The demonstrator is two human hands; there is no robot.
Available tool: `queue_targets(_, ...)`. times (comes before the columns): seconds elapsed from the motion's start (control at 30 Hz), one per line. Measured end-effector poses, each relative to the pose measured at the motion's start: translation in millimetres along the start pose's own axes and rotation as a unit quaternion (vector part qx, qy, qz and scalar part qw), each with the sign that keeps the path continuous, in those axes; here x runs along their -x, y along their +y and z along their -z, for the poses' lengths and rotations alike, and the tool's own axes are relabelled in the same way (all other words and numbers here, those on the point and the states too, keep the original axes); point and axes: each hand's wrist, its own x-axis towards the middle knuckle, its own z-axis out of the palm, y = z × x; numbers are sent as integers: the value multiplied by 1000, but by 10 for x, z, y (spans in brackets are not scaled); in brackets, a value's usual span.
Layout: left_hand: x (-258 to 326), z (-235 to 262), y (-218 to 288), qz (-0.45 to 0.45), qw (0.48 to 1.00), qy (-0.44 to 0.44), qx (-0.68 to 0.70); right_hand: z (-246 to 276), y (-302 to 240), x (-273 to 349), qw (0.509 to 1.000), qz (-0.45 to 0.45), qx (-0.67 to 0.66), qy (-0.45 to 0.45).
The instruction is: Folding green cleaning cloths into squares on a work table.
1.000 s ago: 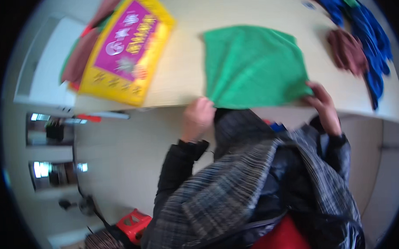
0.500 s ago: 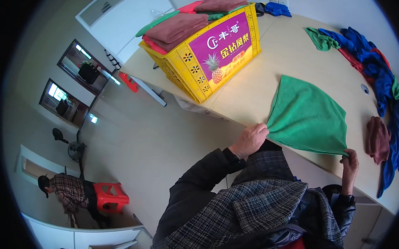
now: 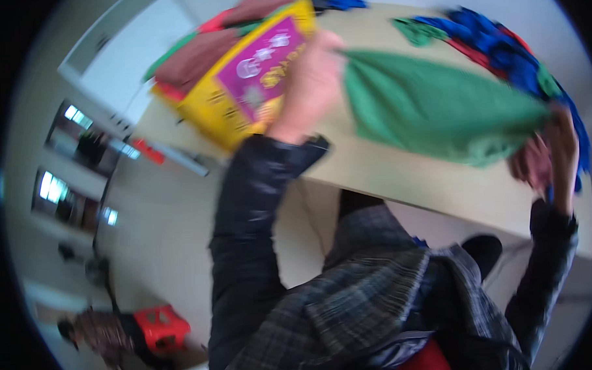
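Note:
A green cloth (image 3: 437, 108) hangs stretched between my two hands, lifted above the table and blurred by motion. My left hand (image 3: 315, 80) grips its left upper corner, in front of the yellow crate's right end. At the cloth's other end, my right hand (image 3: 560, 140) is closed on the right corner, beside a crumpled brown cloth (image 3: 531, 164) on the table. The yellow plastic crate (image 3: 205, 116) with a purple label stands at the table's left part, heaped with folded brown, red and green cloths (image 3: 200, 61).
Blue, red and green cloths (image 3: 486, 41) lie in a loose row along the right side of the pale table (image 3: 400, 175). A small blue cloth (image 3: 348, 0) lies at the back. To the lower left, another person (image 3: 105, 335) is by a red stool (image 3: 163, 328).
Both hands have risen and moved farther apart, lifting the green cloth off the table and pulling it wide. The view has shifted, so the crate appears farther left.

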Motion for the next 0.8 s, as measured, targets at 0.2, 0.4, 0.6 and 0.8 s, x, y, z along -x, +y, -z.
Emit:
queue_targets(0.2,-715,-9,-363,72,969,-89,220,285,-126,-708,996,-37,-43,-66)
queue_targets(0.4,-842,-475,-1042,62,980,-183,42,-92,143,-984,995,-81,-23,-56)
queue_targets(0.6,-1067,-790,-886,65,984,-156,56,113,461,-1187,1000,-8,-11,21)
queue_targets(0.8,76,-823,-556,-38,986,-143,-72,-31,345,-275,998,35,-26,-42)
